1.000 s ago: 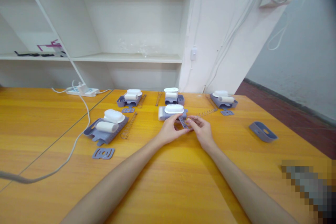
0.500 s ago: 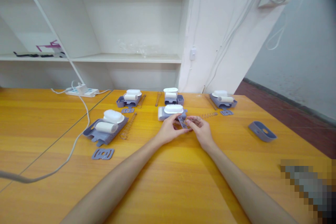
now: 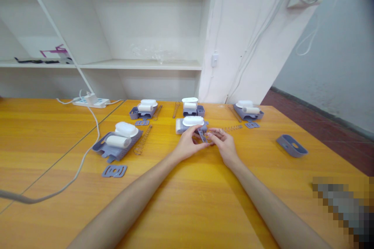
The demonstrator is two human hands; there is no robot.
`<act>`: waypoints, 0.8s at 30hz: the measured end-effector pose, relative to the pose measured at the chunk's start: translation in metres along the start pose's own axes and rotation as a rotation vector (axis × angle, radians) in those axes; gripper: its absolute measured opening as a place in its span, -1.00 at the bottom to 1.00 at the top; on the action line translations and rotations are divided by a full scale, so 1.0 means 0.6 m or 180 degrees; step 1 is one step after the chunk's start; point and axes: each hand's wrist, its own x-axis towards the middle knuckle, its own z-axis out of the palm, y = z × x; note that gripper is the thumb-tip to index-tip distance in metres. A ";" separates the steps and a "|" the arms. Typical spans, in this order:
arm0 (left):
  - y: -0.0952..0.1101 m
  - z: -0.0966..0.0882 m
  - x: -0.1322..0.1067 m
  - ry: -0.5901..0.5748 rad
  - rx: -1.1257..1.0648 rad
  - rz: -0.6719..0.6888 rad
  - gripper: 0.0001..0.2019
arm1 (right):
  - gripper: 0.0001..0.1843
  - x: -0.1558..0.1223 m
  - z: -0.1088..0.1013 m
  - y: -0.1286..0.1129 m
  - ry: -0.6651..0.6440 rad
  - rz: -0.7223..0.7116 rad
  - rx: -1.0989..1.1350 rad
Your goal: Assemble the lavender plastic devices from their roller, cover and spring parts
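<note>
Near the middle of the table, my left hand (image 3: 188, 144) pinches a small grey-purple slotted plate (image 3: 202, 135) between thumb and fingers, tilted on edge. My right hand (image 3: 223, 146) is closed on a coil spring (image 3: 233, 128), whose narrow end sticks out to the right behind the fingers. The wide end of the spring is at the plate, largely covered by my fingertips; I cannot tell whether it is hooked in. Just behind my hands lies a grey-purple casing with a white bristled oval piece (image 3: 193, 121) on top.
Several similar casings with white parts stand around, one at the left (image 3: 118, 142) with a loose slotted plate (image 3: 114, 171) and a spring (image 3: 143, 140). An oval grey cup (image 3: 292, 146) lies at the right. A white cable (image 3: 95, 136) crosses the left side from a power strip (image 3: 92, 101).
Both hands stay almost in place. The fingers of my right hand have shifted very slightly at the plate; the other things have not moved.
</note>
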 end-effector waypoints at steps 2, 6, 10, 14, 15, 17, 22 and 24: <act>-0.001 0.000 0.001 -0.0004 -0.0052 -0.0050 -0.32 | -0.62 0.000 0.001 0.000 0.0014 -0.0014 -0.0004; -0.004 -0.001 0.002 -0.0071 -0.0320 -0.0161 -0.33 | -0.64 0.001 0.003 0.001 0.0019 -0.0065 -0.0044; -0.009 -0.002 0.005 -0.0194 -0.0691 -0.0231 -0.34 | -0.65 0.002 0.003 0.002 0.0032 -0.0148 -0.0162; -0.012 -0.003 0.006 -0.0301 -0.0848 -0.0321 -0.32 | -0.63 0.003 0.001 0.000 -0.0040 -0.0216 -0.0235; -0.012 -0.004 0.006 -0.0323 -0.0871 -0.0339 -0.32 | -0.61 0.003 0.001 -0.001 -0.0091 -0.0226 -0.0227; -0.010 -0.004 0.006 -0.0351 -0.0901 -0.0361 -0.32 | -0.60 0.003 0.001 -0.002 -0.0167 -0.0234 -0.0220; -0.006 -0.003 0.005 -0.0365 -0.0949 -0.0375 -0.32 | -0.64 0.002 0.002 -0.002 -0.0151 -0.0267 -0.0293; -0.005 -0.003 0.005 -0.0360 -0.0963 -0.0371 -0.33 | -0.67 0.002 0.002 -0.001 -0.0160 -0.0304 -0.0337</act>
